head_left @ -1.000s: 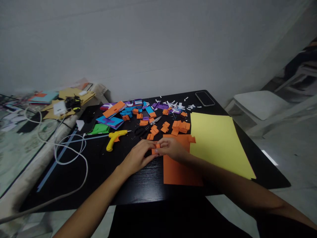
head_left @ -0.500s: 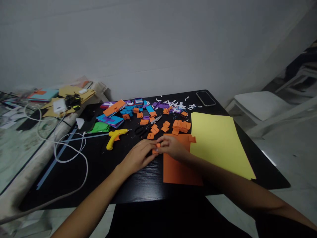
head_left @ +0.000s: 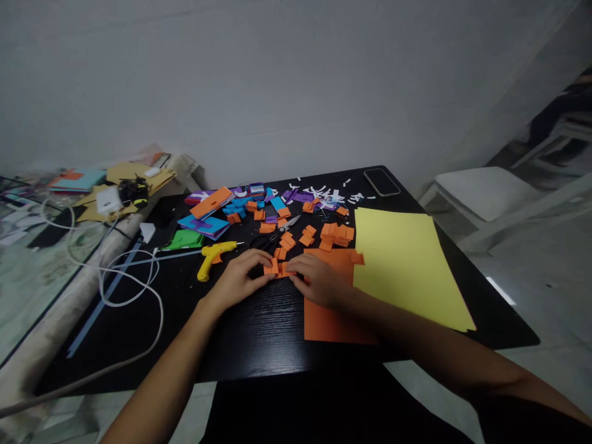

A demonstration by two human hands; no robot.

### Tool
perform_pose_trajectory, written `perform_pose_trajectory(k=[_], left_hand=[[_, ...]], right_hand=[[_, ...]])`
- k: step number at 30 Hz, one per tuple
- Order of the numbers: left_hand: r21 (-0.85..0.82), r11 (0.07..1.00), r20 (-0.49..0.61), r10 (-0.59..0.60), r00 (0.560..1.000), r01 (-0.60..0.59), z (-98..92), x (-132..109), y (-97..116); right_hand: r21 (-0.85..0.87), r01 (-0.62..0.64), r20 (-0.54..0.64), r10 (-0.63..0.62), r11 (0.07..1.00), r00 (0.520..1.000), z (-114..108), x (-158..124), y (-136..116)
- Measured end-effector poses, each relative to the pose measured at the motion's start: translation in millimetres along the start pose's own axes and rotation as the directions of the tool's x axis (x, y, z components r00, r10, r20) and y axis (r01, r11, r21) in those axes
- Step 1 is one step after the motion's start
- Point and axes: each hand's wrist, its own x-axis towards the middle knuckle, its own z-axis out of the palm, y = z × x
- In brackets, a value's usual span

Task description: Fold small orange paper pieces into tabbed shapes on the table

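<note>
My left hand (head_left: 240,275) pinches the left end of a small folded orange paper piece (head_left: 272,267) just above the black table. On its right end, the fingers of my right hand (head_left: 314,277) are closed, so the piece spans the gap between both hands. Under my right hand and wrist lies an orange paper sheet (head_left: 340,324). Several more folded orange pieces (head_left: 308,235) lie just beyond my fingers, some of them stacked in a pile (head_left: 337,233). A pair of scissors (head_left: 289,224) with black handles rests among them, its handles partly behind other things.
A yellow glue gun (head_left: 213,256) lies left of my left hand. Yellow sheets (head_left: 407,265) cover the table's right side, with a phone (head_left: 382,182) behind them. Green paper (head_left: 185,238), blue and purple folded papers, and white scraps (head_left: 324,196) fill the back. A white cable (head_left: 157,345) loops at left.
Both hands have moved slightly left and a little apart. The orange piece, mostly covered by fingers before, now shows stretched out between them.
</note>
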Motion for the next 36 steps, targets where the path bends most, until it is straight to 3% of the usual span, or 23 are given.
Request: perform_pose_trajectory(k=[5,15,36], left_hand=[[-0.004,1.000,0.040,-0.010,0.999,0.010,4.1,1,-4],[-0.017,0.999,0.091,-0.042,0.995,0.044,10.8,2,-8],[0.037,0.998,0.127,-0.053,0.990,0.049,15.3,3,-10]], right_hand=[[-0.068,0.059,0.039,-0.056,0.996,0.998,4,-3,4],[-0.146,0.062,0.152,-0.040,0.987,0.988,5,-3,3],[-0.139,0.033,0.168,-0.009,0.990,0.986,3,-3,2]])
